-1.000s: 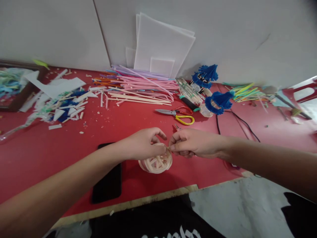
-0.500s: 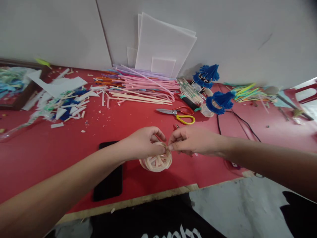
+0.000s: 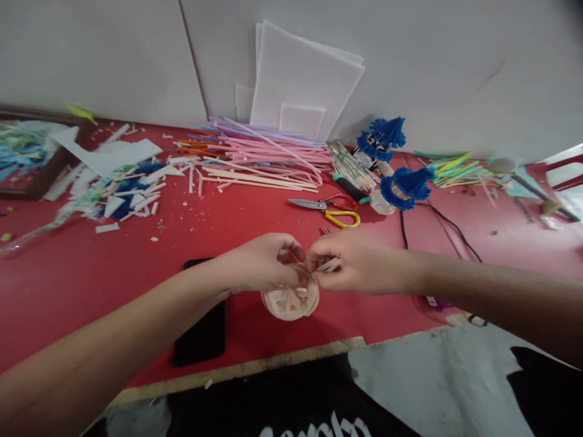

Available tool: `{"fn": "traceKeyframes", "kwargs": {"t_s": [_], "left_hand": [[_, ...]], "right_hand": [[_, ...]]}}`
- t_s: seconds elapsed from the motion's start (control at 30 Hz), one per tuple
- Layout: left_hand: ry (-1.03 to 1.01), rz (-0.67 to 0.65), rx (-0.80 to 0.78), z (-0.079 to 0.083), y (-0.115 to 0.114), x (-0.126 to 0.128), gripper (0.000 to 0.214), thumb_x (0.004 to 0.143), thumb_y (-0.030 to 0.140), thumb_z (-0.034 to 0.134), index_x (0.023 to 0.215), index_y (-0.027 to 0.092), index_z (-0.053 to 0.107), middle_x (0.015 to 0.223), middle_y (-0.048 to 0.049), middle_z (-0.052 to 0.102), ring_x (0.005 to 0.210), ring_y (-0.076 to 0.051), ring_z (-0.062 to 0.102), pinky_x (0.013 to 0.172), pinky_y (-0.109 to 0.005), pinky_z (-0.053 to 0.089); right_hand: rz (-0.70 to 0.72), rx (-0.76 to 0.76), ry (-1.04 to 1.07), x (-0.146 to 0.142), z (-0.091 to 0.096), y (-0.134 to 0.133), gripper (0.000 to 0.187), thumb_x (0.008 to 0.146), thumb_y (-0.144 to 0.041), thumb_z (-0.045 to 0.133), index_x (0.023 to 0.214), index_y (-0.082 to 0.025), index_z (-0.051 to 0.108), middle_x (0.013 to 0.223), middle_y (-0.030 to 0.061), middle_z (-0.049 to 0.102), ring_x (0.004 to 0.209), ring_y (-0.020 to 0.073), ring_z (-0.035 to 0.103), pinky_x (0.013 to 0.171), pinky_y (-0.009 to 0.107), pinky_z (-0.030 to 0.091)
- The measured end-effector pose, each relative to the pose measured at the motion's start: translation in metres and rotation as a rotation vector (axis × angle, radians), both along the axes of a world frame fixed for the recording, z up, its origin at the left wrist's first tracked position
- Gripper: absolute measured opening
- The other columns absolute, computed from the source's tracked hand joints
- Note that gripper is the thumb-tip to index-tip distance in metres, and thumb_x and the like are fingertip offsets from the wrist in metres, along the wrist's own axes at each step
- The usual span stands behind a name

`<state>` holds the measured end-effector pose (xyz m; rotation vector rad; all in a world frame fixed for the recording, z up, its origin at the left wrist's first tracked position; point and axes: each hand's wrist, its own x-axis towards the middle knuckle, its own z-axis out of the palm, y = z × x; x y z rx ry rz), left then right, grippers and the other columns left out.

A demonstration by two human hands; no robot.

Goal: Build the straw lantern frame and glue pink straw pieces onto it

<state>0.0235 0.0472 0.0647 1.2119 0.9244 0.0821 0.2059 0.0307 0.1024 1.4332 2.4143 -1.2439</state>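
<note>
A small round woven piece (image 3: pixel 291 301) of cream strips hangs just above the red table (image 3: pixel 136 261), near its front edge. My left hand (image 3: pixel 264 262) is curled over its top left rim and grips it. My right hand (image 3: pixel 350 262) meets it from the right, fingers pinched on a short cream strip (image 3: pixel 328 264) at the rim. The two hands touch above the piece, and their fingers hide its upper edge.
A black phone (image 3: pixel 200 331) lies under my left forearm. Yellow-and-red scissors (image 3: pixel 330 211), pink and cream straws (image 3: pixel 264 161), blue tassels (image 3: pixel 403 182), a black cable (image 3: pixel 437 221) and white scraps (image 3: pixel 118 194) lie farther back. White foam sheets (image 3: pixel 300 79) lean on the wall.
My right hand has turned and slid slightly left, so the strip between its fingers now shows. The woven piece tilted a little; my left hand stayed put.
</note>
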Motion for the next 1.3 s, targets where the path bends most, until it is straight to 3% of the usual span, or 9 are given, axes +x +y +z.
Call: {"fn": "traceKeyframes", "kwargs": {"t_s": [0.1,0.23,0.4,0.5,0.67,0.8,0.9,1.07,1.3], "left_hand": [[-0.012,0.011,-0.030,-0.001,0.001,-0.001,0.027,0.058,0.016,0.070,0.081,0.017,0.056,0.080,-0.0008,0.068,0.076,-0.017,0.066,0.064,-0.026,0.048],[-0.041,0.021,-0.122,-0.005,0.003,-0.002,0.028,0.056,0.013,0.071,0.079,0.017,0.056,0.076,0.0007,0.069,0.071,-0.015,0.066,0.065,-0.026,0.049],[-0.083,-0.014,-0.134,-0.009,0.001,-0.005,0.032,0.057,0.017,0.072,0.085,0.017,0.056,0.073,0.0010,0.069,0.068,-0.017,0.068,0.063,-0.027,0.049],[-0.020,0.004,-0.042,-0.006,-0.002,-0.007,0.033,0.059,0.018,0.068,0.088,0.018,0.052,0.078,-0.0002,0.071,0.074,-0.020,0.070,0.062,-0.028,0.049],[0.131,-0.045,0.288,0.005,-0.007,-0.010,0.029,0.065,0.022,0.059,0.093,0.021,0.052,0.083,-0.0014,0.072,0.075,-0.023,0.070,0.059,-0.031,0.050],[0.230,-0.114,0.701,0.013,-0.014,-0.010,0.014,0.074,0.023,0.053,0.088,0.021,0.053,0.079,-0.0007,0.071,0.083,-0.024,0.067,0.083,-0.043,0.047],[0.278,-0.172,0.932,0.017,-0.020,-0.008,0.012,0.076,0.022,0.053,0.088,0.020,0.052,0.070,0.0015,0.068,0.079,-0.022,0.063,0.098,-0.051,0.036],[0.335,-0.167,1.194,0.019,-0.029,-0.006,0.012,0.079,0.019,0.054,0.091,0.017,0.053,0.079,-0.0042,0.065,0.086,-0.024,0.060,0.095,-0.046,0.037],[0.326,-0.089,1.250,0.015,-0.030,-0.009,0.012,0.080,0.019,0.055,0.091,0.018,0.052,0.084,-0.0046,0.064,0.091,-0.024,0.058,0.096,-0.045,0.035]], "right_hand": [[0.256,0.222,0.012,0.003,-0.004,-0.002,0.007,0.080,-0.016,0.060,0.074,-0.017,0.063,0.071,0.0014,0.058,0.063,0.0124,0.048,0.059,0.025,0.033],[0.611,0.589,0.039,0.011,-0.010,-0.004,0.030,0.096,-0.014,0.040,0.079,-0.015,0.064,0.072,0.0042,0.059,0.065,0.0150,0.044,0.057,0.028,0.028],[0.767,0.910,0.170,0.018,-0.020,-0.006,0.036,0.098,-0.010,0.033,0.081,-0.014,0.064,0.071,0.0040,0.062,0.065,0.0153,0.050,0.057,0.029,0.034],[0.493,0.656,0.239,0.017,-0.026,-0.012,0.025,0.095,-0.014,0.040,0.087,-0.015,0.063,0.079,0.0050,0.067,0.072,0.0146,0.058,0.063,0.027,0.043],[-0.284,-0.262,0.166,0.001,-0.018,-0.016,0.009,0.083,-0.026,0.057,0.085,-0.017,0.059,0.077,0.0039,0.069,0.066,0.0143,0.066,0.058,0.025,0.050],[-0.512,-0.706,0.170,-0.009,-0.008,-0.010,0.014,0.082,-0.023,0.053,0.073,-0.016,0.060,0.062,0.0016,0.065,0.049,0.0113,0.061,0.047,0.022,0.047],[-0.548,-0.756,0.166,-0.011,-0.004,-0.005,0.015,0.079,-0.019,0.056,0.066,-0.015,0.060,0.053,-0.0001,0.060,0.045,0.0101,0.058,0.043,0.019,0.045],[-0.544,-0.803,0.166,-0.011,-0.002,0.000,0.018,0.076,-0.016,0.058,0.059,-0.012,0.060,0.053,0.0006,0.059,0.041,0.0082,0.053,0.039,0.018,0.041],[-0.581,-0.660,0.181,-0.013,-0.001,-0.001,0.014,0.077,-0.013,0.055,0.062,-0.015,0.057,0.053,-0.0023,0.058,0.043,0.0069,0.052,0.040,0.017,0.038]]}}
